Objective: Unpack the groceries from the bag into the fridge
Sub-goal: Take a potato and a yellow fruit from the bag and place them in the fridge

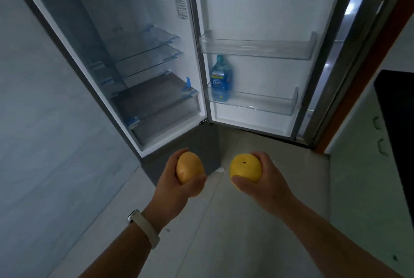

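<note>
Before the open fridge (143, 53), the left hand (172, 179) curls its fingers around a golden-yellow fruit (189, 166), while the right hand (259, 179) grips a brighter yellow fruit (245, 166), both held apart above the floor (224, 233). On the door's lowest shelf (257, 103) stands a blue bottle (220, 78). A pale watch (143, 225) bands the left wrist.

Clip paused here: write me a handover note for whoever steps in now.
The left hand grips a yellow-orange fruit; the right hand grips a yellow fruit, both in front of the open fridge.
Done: a blue bottle stands in the lower door bin.
Left: set both fruits inside, perhaps on a glass shelf. The bag is out of view, so what remains in it cannot be told.
</note>
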Action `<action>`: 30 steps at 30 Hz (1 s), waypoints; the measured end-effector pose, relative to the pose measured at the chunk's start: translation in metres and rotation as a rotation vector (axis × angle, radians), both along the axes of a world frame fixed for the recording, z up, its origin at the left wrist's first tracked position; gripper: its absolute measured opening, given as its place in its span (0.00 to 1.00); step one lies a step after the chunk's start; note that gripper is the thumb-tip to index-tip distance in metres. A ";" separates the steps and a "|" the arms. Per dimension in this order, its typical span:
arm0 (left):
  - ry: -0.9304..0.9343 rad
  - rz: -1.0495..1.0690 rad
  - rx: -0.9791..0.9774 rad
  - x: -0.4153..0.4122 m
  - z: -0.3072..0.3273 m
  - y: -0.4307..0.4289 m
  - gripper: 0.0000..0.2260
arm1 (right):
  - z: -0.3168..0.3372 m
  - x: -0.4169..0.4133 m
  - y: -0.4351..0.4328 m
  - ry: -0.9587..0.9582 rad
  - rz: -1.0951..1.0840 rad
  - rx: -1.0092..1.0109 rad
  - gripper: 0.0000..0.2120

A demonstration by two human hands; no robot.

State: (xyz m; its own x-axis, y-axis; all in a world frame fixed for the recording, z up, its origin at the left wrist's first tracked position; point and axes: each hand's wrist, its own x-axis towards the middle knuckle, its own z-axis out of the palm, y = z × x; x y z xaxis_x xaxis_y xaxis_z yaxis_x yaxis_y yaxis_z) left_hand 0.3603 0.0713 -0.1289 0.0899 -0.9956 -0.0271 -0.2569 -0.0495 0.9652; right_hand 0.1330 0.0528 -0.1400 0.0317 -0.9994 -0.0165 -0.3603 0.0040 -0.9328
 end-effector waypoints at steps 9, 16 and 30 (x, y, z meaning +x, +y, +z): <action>0.026 0.200 -0.029 0.030 0.011 -0.049 0.28 | 0.006 0.032 -0.084 -0.062 0.154 -0.008 0.29; -0.009 0.237 -0.048 0.080 0.004 -0.107 0.30 | 0.004 0.072 -0.150 -0.029 0.179 -0.034 0.26; 0.068 0.293 -0.126 0.225 0.018 -0.270 0.32 | 0.021 0.208 -0.310 0.010 0.139 -0.096 0.32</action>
